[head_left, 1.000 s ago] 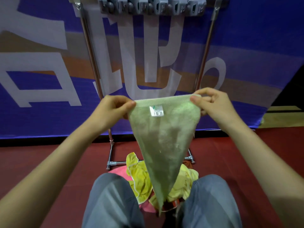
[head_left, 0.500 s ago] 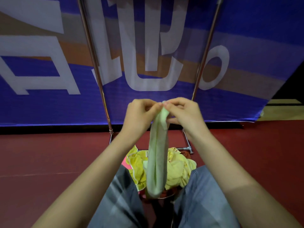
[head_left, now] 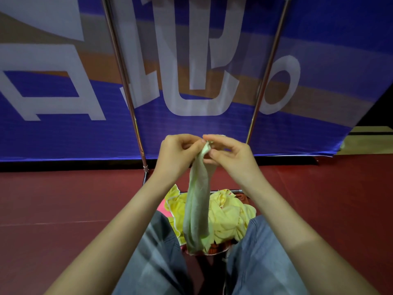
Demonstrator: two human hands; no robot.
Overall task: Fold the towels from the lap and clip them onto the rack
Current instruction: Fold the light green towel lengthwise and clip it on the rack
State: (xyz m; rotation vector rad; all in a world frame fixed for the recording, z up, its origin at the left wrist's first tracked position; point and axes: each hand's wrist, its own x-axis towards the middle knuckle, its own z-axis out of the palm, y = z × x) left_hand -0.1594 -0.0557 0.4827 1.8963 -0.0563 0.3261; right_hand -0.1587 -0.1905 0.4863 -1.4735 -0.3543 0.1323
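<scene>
Towel (head_left: 196, 209), long axis vertical (top at fingers (head_left: 214, 139))

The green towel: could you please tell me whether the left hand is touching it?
Touching. The head view shows the left hand pinching the top end of the green towel, which hangs down from its fingertips.

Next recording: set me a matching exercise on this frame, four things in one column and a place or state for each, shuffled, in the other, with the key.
Things
1. green towel
2. yellow towels
3. rack poles
4. banner

Places or states
A. heaped on the lap
B. blue with white letters, behind the poles
C. pinched at its top by the left hand and right hand, hanging down
D. bare metal, rising from the red floor

Pairs: 1-C, 2-A, 3-D, 4-B
</scene>
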